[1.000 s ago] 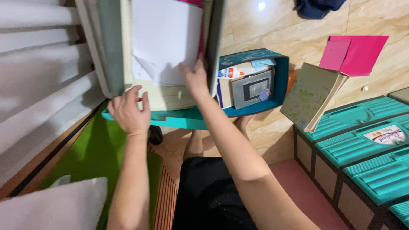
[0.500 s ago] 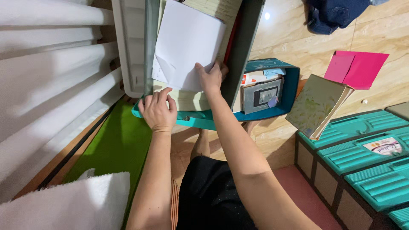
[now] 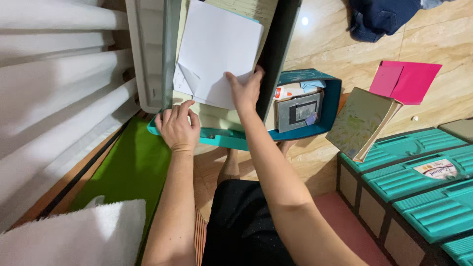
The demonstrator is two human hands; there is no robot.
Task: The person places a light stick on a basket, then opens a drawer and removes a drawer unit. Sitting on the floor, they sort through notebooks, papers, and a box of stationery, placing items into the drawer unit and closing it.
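Both hands work at the near end of a grey plastic bin (image 3: 150,54) standing on the floor. Left hand (image 3: 176,129) lies palm down, fingers loosely curled, on the pale green book (image 3: 217,118) packed in the bin; whether it grips anything I cannot tell. Right hand (image 3: 245,89), a little farther, pinches the near right corner of the white paper sheets (image 3: 219,51), thumb on top.

Near left, a white towel (image 3: 69,236) lies on a green mat (image 3: 125,170); near right stands a teal slatted crate (image 3: 419,172). Under the bin's near end sits a teal lid (image 3: 217,139).

Right of the bin, touching it, a teal box (image 3: 332,98) holds a glue bottle (image 3: 288,91) and a grey picture frame (image 3: 299,110). Farther right, a green hardback book (image 3: 358,123) leans on the crate, with 2 pink cards (image 3: 406,80) beyond and dark blue clothing (image 3: 382,17) at the far edge.

The sheets lie tilted, long axis running near-left to far-right, atop the bin's contents.
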